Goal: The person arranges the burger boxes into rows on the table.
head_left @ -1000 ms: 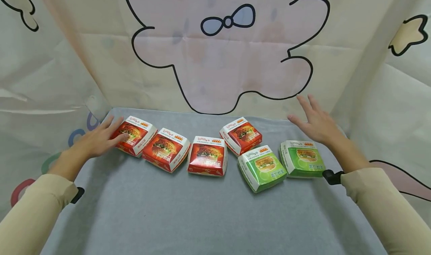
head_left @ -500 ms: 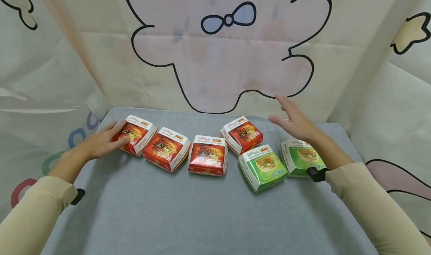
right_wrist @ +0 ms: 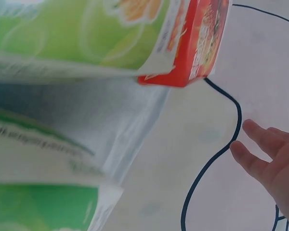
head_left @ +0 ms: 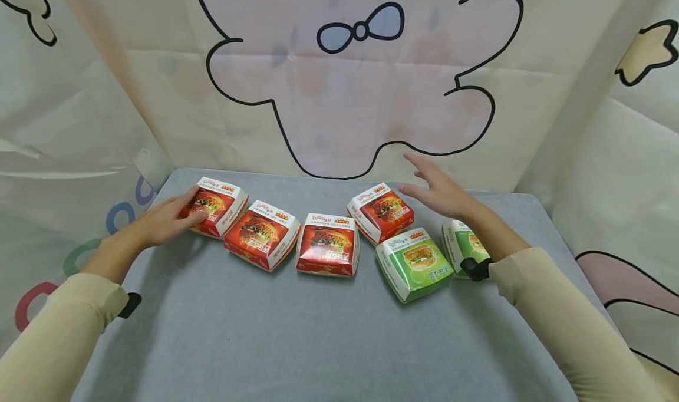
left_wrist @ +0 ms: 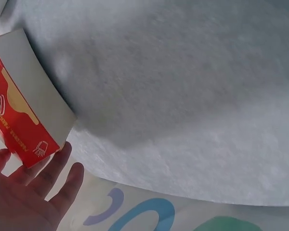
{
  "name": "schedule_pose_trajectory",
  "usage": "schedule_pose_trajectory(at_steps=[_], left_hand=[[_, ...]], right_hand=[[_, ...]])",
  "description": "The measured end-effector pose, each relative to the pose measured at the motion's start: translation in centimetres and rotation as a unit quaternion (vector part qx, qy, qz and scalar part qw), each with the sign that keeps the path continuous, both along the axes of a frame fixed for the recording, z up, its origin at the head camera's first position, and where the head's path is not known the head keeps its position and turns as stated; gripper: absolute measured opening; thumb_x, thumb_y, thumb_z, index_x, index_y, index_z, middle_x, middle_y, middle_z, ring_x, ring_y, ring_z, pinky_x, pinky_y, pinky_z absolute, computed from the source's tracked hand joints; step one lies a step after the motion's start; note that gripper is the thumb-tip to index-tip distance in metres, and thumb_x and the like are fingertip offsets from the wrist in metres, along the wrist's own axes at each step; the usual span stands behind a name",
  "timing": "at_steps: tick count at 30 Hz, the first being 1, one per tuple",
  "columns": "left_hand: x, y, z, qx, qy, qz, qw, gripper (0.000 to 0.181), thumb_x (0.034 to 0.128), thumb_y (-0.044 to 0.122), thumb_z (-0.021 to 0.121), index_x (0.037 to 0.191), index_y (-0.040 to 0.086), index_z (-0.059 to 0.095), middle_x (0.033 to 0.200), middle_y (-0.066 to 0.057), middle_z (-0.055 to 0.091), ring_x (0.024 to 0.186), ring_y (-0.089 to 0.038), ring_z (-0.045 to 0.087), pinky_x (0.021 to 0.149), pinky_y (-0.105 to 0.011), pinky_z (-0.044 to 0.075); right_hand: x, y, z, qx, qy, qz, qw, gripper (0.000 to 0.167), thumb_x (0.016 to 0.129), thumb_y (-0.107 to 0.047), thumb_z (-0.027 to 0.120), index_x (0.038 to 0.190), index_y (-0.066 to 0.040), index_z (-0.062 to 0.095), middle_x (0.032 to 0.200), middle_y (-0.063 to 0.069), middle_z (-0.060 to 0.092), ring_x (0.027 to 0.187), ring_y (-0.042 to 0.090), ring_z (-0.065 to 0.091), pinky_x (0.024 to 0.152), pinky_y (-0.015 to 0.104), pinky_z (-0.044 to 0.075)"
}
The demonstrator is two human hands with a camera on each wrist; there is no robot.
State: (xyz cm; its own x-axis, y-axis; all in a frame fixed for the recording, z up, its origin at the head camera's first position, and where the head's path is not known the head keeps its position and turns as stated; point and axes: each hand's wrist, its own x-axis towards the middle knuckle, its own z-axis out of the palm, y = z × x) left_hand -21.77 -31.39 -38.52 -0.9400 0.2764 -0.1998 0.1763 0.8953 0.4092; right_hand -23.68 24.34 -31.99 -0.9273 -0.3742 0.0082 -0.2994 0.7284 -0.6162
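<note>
My left hand (head_left: 164, 220) grips the leftmost red burger box (head_left: 214, 207) by its left end, thumb on the near side. In the left wrist view that burger box (left_wrist: 26, 96) is tilted, its pale underside showing and fingers at its end. My right hand (head_left: 437, 193) hovers just right of the back red burger box (head_left: 381, 213), apart from it, fingers extended and holding nothing. In the right wrist view the right hand (right_wrist: 274, 156) is partly cut off by the frame edge.
Two more red burger boxes (head_left: 262, 235) (head_left: 327, 246) lie in the middle. A green burger box (head_left: 414, 265) sits before the back red one. Another green burger box (head_left: 461, 246) is partly behind my right forearm. Printed cloth walls (head_left: 159, 83) enclose the grey table (head_left: 318, 337).
My right hand has moved left, from above the right green box toward the back red box. The left hand has closed on the leftmost red box, which has shifted slightly upward.
</note>
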Motion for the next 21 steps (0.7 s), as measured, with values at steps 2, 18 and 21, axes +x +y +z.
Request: schedule_pose_trajectory(at_steps=[2, 18, 21], left_hand=[[-0.3, 0.1, 0.0, 0.008, -0.004, 0.006, 0.9999, 0.089, 0.1013, 0.055, 0.043, 0.158, -0.001, 0.003, 0.151, -0.041, 0.022, 0.136, -0.056, 0.027, 0.104, -0.072, 0.027], [-2.6, 2.3, -0.1, 0.066, -0.027, 0.064, 0.9954, 0.096, 0.0992, 0.059, 0.045, 0.157, -0.001, -0.002, 0.154, -0.039, 0.018, 0.138, -0.055, 0.023, 0.108, -0.07, 0.023], [-2.9, 2.7, -0.2, 0.074, -0.021, 0.071, 0.9945, 0.095, 0.0991, 0.058, 0.046, 0.158, 0.001, -0.001, 0.154, -0.038, 0.019, 0.138, -0.054, 0.025, 0.108, -0.07, 0.023]], right_hand=[[-0.2, -0.6, 0.1, -0.004, -0.01, 0.001, 0.9999, 0.077, 0.098, -0.044, 0.057, 0.16, -0.022, 0.017, 0.165, 0.007, 0.016, 0.142, 0.04, 0.034, 0.107, 0.065, 0.031], [-1.6, -5.1, -0.1, -0.005, -0.044, 0.027, 0.9986, 0.079, 0.097, -0.043, 0.06, 0.16, -0.019, 0.02, 0.165, 0.008, 0.018, 0.141, 0.038, 0.037, 0.108, 0.062, 0.033], [-1.8, -5.9, -0.2, -0.011, -0.046, 0.031, 0.9984, 0.078, 0.097, -0.041, 0.061, 0.16, -0.019, 0.02, 0.164, 0.009, 0.019, 0.141, 0.037, 0.038, 0.108, 0.06, 0.034]])
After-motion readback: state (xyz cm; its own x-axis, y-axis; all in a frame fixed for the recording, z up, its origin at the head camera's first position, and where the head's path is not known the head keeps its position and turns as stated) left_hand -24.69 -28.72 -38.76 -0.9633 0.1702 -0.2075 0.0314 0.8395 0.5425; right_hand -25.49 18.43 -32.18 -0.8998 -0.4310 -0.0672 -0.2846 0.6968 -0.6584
